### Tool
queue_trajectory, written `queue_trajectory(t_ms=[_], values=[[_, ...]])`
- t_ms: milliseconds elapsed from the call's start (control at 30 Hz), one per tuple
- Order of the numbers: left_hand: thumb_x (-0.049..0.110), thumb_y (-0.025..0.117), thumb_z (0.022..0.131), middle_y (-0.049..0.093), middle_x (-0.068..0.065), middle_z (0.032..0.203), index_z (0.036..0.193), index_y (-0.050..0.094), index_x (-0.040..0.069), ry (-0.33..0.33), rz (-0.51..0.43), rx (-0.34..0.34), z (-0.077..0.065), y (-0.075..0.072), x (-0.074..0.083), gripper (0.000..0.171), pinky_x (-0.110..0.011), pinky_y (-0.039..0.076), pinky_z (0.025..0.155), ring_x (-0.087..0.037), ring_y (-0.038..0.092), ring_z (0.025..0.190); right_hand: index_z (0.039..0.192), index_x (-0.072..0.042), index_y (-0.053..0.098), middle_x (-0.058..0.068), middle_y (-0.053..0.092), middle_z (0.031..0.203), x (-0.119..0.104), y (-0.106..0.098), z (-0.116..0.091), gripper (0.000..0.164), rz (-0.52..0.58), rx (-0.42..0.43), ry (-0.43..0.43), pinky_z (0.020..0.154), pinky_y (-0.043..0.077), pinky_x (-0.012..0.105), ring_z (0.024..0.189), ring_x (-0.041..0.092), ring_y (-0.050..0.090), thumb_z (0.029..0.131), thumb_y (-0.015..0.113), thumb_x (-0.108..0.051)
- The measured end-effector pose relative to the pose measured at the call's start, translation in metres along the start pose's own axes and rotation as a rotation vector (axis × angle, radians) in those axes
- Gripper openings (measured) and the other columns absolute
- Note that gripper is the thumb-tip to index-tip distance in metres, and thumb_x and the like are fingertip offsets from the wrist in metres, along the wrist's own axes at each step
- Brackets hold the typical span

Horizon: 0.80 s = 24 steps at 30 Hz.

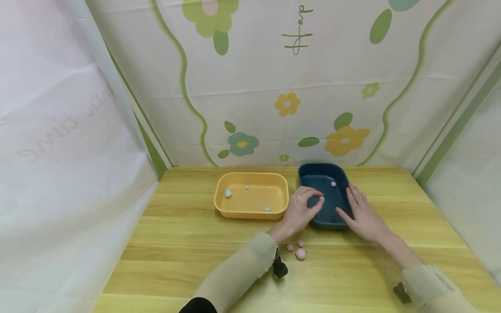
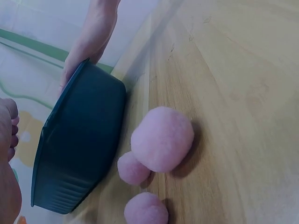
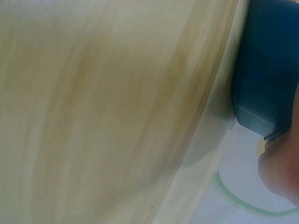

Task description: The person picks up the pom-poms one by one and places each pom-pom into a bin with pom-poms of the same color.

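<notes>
Over the dark blue tray [image 1: 330, 222], my left hand [image 1: 299, 210] pinches a small pink pom-pom [image 1: 322, 198] between thumb and forefinger. My right hand [image 1: 364, 217] rests on the tray's right rim, its fingers spread and straight. Inside the blue tray lies one pink pom-pom [image 1: 333, 184]. On the table in front of it sit a larger pink pom-pom [image 1: 300, 254] and two smaller ones, which the left wrist view shows close up as fuzzy balls [image 2: 162, 139]. In the right wrist view, the right hand [image 3: 280, 165] meets the tray's edge.
To the left stands a yellow tray [image 1: 250, 214] holding a larger mint pom-pom [image 1: 228, 193] and two smaller mint ones. Both trays are on a wooden table [image 1: 176, 252]. A printed floral cloth [image 1: 250, 78] hangs behind the table's far edge.
</notes>
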<state>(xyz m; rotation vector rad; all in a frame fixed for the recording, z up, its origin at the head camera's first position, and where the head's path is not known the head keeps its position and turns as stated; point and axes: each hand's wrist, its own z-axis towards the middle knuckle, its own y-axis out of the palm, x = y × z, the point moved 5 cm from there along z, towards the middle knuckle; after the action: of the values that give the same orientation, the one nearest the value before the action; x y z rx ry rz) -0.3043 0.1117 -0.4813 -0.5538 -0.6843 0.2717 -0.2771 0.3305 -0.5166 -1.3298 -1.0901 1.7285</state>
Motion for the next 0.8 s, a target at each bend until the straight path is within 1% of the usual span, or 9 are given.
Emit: queue_trajectory(t_ms=[133, 300, 367, 433, 567, 667, 800], values=[[0.014, 0.079, 0.103, 0.083, -0.003, 0.11, 0.111, 0.082, 0.008, 0.0, -0.001, -0.002, 0.001, 0.002, -0.001, 0.011, -0.018, 0.06, 0.098, -0.017, 0.074, 0.109, 0.17, 0.013, 0.013, 0.034, 0.006, 0.182, 0.0, 0.0, 0.0, 0.093, 0.0, -0.01, 0.005, 0.138, 0.012, 0.068, 0.167, 0.057, 0.014, 0.114, 0.054, -0.049], [0.017, 0.079, 0.103, 0.083, -0.002, 0.112, 0.112, 0.082, 0.008, 0.005, 0.008, -0.009, 0.0, 0.004, 0.0, 0.013, -0.017, 0.059, 0.097, -0.017, 0.074, 0.109, 0.17, 0.012, 0.013, 0.034, 0.006, 0.181, 0.001, 0.001, 0.001, 0.093, 0.001, -0.012, 0.006, 0.139, 0.012, 0.067, 0.167, 0.058, 0.015, 0.114, 0.055, -0.048], [0.019, 0.08, 0.102, 0.082, -0.003, 0.114, 0.115, 0.081, 0.008, -0.002, 0.0, -0.032, -0.001, 0.004, 0.0, 0.017, -0.016, 0.06, 0.095, -0.017, 0.073, 0.112, 0.17, 0.012, 0.013, 0.034, 0.006, 0.181, 0.001, 0.001, 0.0, 0.093, 0.002, -0.01, 0.004, 0.139, 0.012, 0.067, 0.167, 0.058, 0.015, 0.114, 0.055, -0.048], [0.022, 0.082, 0.101, 0.08, -0.004, 0.119, 0.12, 0.079, 0.008, -0.014, -0.023, -0.071, -0.003, 0.003, 0.0, 0.023, -0.017, 0.062, 0.092, -0.018, 0.071, 0.116, 0.17, 0.012, 0.013, 0.034, 0.007, 0.181, 0.002, 0.002, 0.0, 0.092, 0.005, -0.009, 0.002, 0.139, 0.011, 0.067, 0.167, 0.058, 0.015, 0.114, 0.054, -0.048], [0.029, 0.085, 0.099, 0.075, -0.003, 0.131, 0.13, 0.075, 0.013, -0.037, -0.04, -0.152, -0.01, -0.004, 0.002, 0.036, -0.022, 0.062, 0.102, -0.019, 0.067, 0.127, 0.171, 0.012, 0.013, 0.034, 0.006, 0.182, 0.002, 0.003, 0.0, 0.092, 0.015, -0.003, 0.0, 0.139, 0.009, 0.065, 0.166, 0.058, 0.015, 0.114, 0.054, -0.049], [0.033, 0.087, 0.097, 0.071, -0.002, 0.14, 0.137, 0.072, 0.016, -0.026, -0.011, -0.194, -0.015, -0.012, 0.003, 0.045, -0.026, 0.054, 0.117, -0.019, 0.063, 0.136, 0.171, 0.011, 0.013, 0.033, 0.006, 0.182, 0.003, 0.004, -0.001, 0.092, 0.021, 0.003, -0.001, 0.139, 0.009, 0.065, 0.166, 0.06, 0.015, 0.114, 0.053, -0.049], [0.036, 0.09, 0.094, 0.065, -0.006, 0.152, 0.147, 0.067, 0.015, -0.006, -0.009, -0.248, -0.023, -0.021, 0.004, 0.061, -0.034, 0.051, 0.124, -0.022, 0.058, 0.146, 0.171, 0.011, 0.012, 0.033, 0.005, 0.182, 0.005, 0.004, 0.0, 0.092, 0.019, 0.006, 0.001, 0.139, 0.009, 0.066, 0.165, 0.06, 0.015, 0.115, 0.052, -0.05]])
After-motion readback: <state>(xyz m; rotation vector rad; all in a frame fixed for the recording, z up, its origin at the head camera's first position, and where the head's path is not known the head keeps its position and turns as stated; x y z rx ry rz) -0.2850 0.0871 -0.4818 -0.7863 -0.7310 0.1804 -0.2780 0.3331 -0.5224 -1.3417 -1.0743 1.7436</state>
